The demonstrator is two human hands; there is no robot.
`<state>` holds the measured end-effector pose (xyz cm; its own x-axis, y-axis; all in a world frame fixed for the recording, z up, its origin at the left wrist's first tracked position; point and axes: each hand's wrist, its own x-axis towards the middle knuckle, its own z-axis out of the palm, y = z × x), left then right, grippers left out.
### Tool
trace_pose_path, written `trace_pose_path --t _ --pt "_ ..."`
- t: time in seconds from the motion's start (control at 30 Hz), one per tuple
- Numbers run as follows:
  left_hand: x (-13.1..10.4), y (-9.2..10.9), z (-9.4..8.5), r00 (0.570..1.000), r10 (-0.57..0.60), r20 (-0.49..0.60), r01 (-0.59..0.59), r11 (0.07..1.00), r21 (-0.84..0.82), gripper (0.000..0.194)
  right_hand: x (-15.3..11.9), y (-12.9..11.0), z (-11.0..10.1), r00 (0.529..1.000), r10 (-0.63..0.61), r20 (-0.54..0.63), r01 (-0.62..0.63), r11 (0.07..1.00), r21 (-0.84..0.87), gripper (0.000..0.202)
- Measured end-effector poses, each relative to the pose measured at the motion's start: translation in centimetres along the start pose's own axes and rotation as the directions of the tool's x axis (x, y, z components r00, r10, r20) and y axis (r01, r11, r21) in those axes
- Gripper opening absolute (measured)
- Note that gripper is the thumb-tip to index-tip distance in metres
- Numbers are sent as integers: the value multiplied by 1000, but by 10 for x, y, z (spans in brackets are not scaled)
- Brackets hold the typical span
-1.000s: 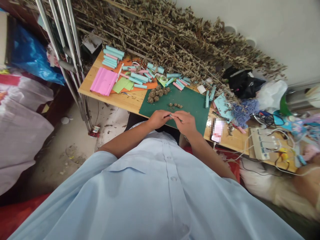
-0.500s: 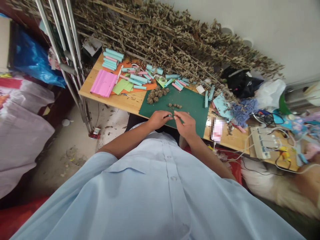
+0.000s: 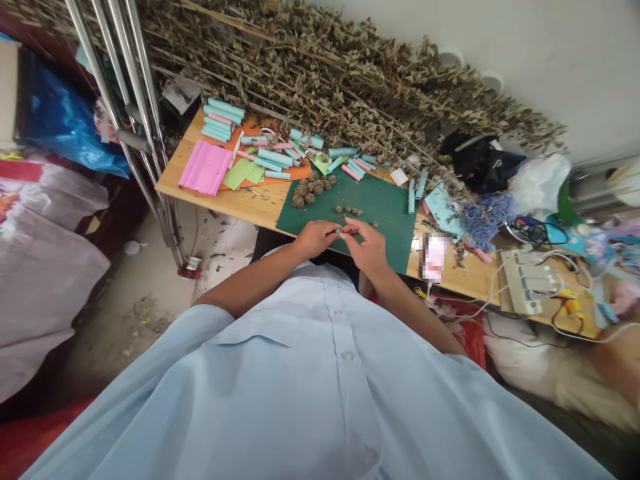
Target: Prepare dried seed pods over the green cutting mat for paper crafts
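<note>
My left hand [image 3: 316,239] is closed in a pinch at the front edge of the green mat [image 3: 390,230], on something small and greyish that I cannot make out. Against its fingertips, my right hand [image 3: 366,245] is closed too, thumb and fingers pressed together around the same spot. Just beyond the hands lies a short row of small brown balls [image 3: 349,210] on the mat. A larger cluster of rough brown balls [image 3: 311,189] sits at the mat's left side.
Rolled blue and pink papers [image 3: 277,159] and a pink sheet [image 3: 205,167] lie on the wooden table [image 3: 173,175]. Dried stalks [image 3: 320,73] line the back. A phone [image 3: 434,257] and a power strip [image 3: 521,283] are at the right, metal poles [image 3: 125,100] at the left.
My right hand has moved slightly left, and its fingertips have come together with those of my left hand. My left hand has barely moved.
</note>
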<state>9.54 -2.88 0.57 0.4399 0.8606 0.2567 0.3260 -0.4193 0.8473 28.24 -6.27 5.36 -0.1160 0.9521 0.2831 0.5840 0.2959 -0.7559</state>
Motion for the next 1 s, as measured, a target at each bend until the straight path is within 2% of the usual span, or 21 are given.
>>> trace_pose_path --t 0.13,0.2,0.3,0.43,0.5,0.57,0.63,0.77,0.87,1.0 --pt "0 -2 0 999 44 10 -44 999 0 31 6 1 -5 997 -66 48 68 997 -40 31" --pt "0 -4 0 998 65 14 -65 998 3 34 10 0 -6 996 -62 62 63 998 -15 27" --pt "0 -9 2 996 83 25 -83 996 10 34 16 -2 -7 995 39 96 -45 997 62 20" --pt "0 -12 4 997 69 29 -69 998 13 34 24 -5 -9 952 230 201 -256 960 115 16" --pt "0 -10 3 997 67 28 -67 998 10 35 26 -6 -10 948 240 210 -265 959 100 16" --pt "0 -7 0 997 70 30 -70 997 8 36 25 -8 -10 968 164 188 -179 982 66 14" --pt "-1 -4 -2 997 72 36 -72 997 5 33 20 -9 -10 988 31 153 -34 999 18 14" --pt "-1 0 -5 997 57 47 -56 998 -10 23 7 -7 -9 973 -199 116 212 971 -114 18" --pt "0 -1 -5 998 45 45 -45 999 -19 23 -1 -6 -10 951 -285 116 304 929 -210 20" --pt "-1 -3 -3 998 55 33 -54 998 -19 21 -6 -9 -10 938 -330 103 346 893 -290 27"
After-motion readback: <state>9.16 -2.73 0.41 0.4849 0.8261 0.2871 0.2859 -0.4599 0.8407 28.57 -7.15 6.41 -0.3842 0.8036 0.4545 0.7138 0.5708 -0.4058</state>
